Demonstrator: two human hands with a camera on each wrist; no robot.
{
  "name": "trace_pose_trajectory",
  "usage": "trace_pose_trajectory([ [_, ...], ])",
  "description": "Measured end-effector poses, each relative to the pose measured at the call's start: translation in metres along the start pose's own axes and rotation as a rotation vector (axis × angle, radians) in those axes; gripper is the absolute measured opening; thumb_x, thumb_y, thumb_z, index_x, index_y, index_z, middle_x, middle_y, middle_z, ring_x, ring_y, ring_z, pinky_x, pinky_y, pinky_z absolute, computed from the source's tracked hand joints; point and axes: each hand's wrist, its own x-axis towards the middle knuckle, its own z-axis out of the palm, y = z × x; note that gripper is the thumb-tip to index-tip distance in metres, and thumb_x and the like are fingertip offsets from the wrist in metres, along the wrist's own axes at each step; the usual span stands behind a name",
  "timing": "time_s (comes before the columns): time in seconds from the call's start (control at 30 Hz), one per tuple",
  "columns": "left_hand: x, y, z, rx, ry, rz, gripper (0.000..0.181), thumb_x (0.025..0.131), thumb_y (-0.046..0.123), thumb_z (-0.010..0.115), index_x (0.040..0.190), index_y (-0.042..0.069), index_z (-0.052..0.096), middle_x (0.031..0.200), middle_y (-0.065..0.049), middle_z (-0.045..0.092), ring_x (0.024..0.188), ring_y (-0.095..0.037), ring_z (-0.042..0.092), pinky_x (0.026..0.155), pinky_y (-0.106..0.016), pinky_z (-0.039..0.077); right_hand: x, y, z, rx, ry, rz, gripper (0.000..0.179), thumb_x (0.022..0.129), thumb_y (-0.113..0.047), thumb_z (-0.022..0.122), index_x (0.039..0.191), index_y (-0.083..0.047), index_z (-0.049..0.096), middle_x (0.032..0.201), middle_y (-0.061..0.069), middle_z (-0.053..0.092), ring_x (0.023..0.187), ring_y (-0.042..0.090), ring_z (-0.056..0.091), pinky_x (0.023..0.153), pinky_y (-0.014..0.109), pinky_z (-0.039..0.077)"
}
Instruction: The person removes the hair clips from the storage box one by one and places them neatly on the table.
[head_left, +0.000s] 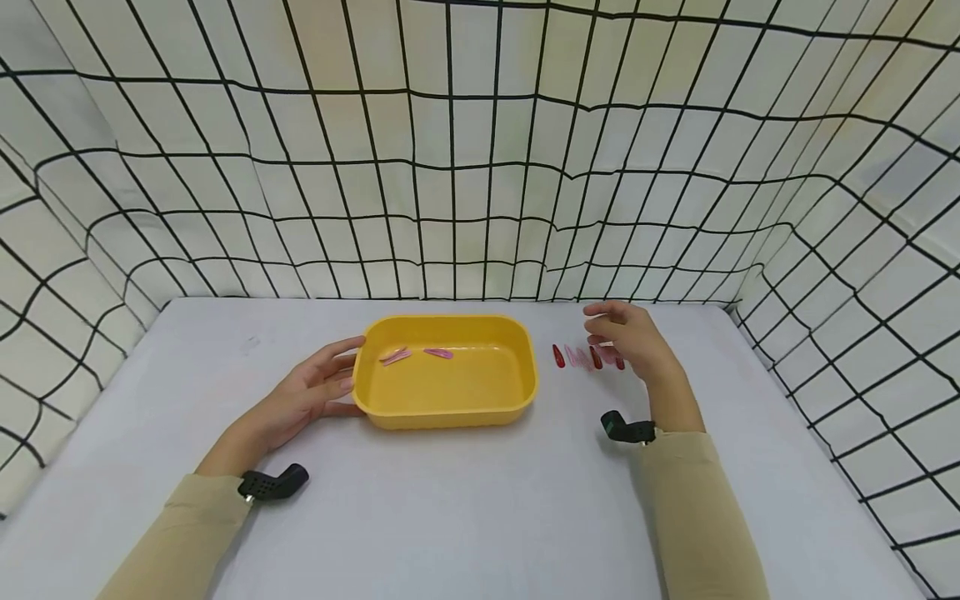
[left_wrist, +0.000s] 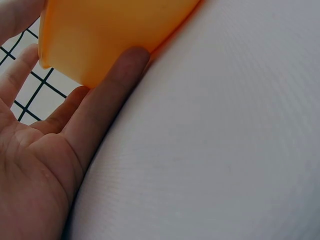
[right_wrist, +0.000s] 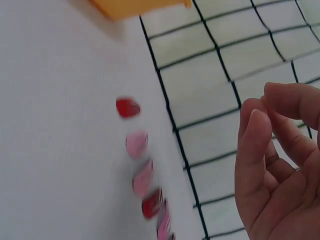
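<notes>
A yellow tray (head_left: 442,421) sits on the white table, with pink hair clips (head_left: 438,353) lying in it. At its left end my left hand (head_left: 315,387) touches the side with extended fingers, one finger low along the tabletop in the left wrist view. To the right of the tray, a row of red and pink hair clips lies on the table, a red hair clip (head_left: 558,356) nearest the tray. My right hand (head_left: 626,337) hovers over the row's right end, partly covering it. Thumb and fingertips are bent close together, and no clip shows between them.
Black wire mesh (head_left: 472,192) in front of pale sheeting rises behind the table and along both sides. A black wrist camera (head_left: 273,483) is strapped on the left wrist, another black wrist camera (head_left: 626,428) on the right. The white tabletop (head_left: 450,517) extends toward me.
</notes>
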Motion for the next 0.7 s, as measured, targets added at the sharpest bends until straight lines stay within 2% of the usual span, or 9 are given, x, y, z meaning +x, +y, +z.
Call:
trace_pose_trajectory([
  [0.13, 0.001, 0.000, 0.001, 0.007, 0.006, -0.008, 0.061, 0.103, 0.009, 0.051, 0.158, 0.018, 0.025, 0.160, -0.024, 0.021, 0.125, -0.019, 0.058, 0.091, -0.049, 0.057, -0.002, -0.014, 0.016, 0.070, -0.042, -0.059, 0.031, 0.097, -0.020, 0.063, 0.126, -0.008, 0.061, 0.121, 0.022, 0.059, 0.096, 0.027, 0.064, 0.079, 0.030, 0.061],
  [0.27, 0.001, 0.001, 0.001, 0.007, 0.016, -0.015, 0.061, 0.103, 0.009, 0.051, 0.158, 0.019, 0.025, 0.160, -0.023, 0.021, 0.124, -0.019, 0.058, 0.091, -0.048, 0.058, -0.001, -0.027, 0.035, 0.106, -0.090, -0.103, 0.028, 0.097, -0.018, 0.064, 0.123, -0.008, 0.062, 0.114, 0.019, 0.060, 0.095, 0.031, 0.064, 0.080, 0.034, 0.061],
  [0.37, 0.001, 0.001, 0.001, 0.008, 0.017, -0.016, 0.061, 0.103, 0.009, 0.051, 0.158, 0.019, 0.025, 0.160, -0.023, 0.021, 0.124, -0.019, 0.058, 0.091, -0.048, 0.058, 0.000, -0.038, 0.052, 0.113, -0.124, -0.120, 0.026, 0.096, -0.016, 0.065, 0.121, -0.008, 0.063, 0.109, 0.015, 0.062, 0.095, 0.032, 0.064, 0.079, 0.034, 0.061],
  [0.6, -0.001, 0.002, 0.002, 0.000, 0.023, -0.022, 0.061, 0.103, 0.007, 0.051, 0.157, 0.018, 0.025, 0.160, -0.024, 0.022, 0.122, -0.018, 0.059, 0.090, -0.048, 0.058, 0.002, -0.059, 0.091, 0.097, -0.205, -0.121, 0.022, 0.095, -0.016, 0.067, 0.116, -0.012, 0.066, 0.109, 0.010, 0.065, 0.098, 0.030, 0.065, 0.080, 0.032, 0.061],
  [0.7, -0.001, 0.004, 0.002, -0.001, 0.020, -0.023, 0.061, 0.103, 0.007, 0.051, 0.157, 0.018, 0.025, 0.160, -0.023, 0.021, 0.123, -0.019, 0.059, 0.090, -0.048, 0.058, 0.004, -0.064, 0.106, 0.102, -0.235, -0.122, 0.024, 0.095, -0.015, 0.068, 0.119, -0.010, 0.065, 0.110, 0.011, 0.065, 0.099, 0.030, 0.066, 0.081, 0.033, 0.061],
])
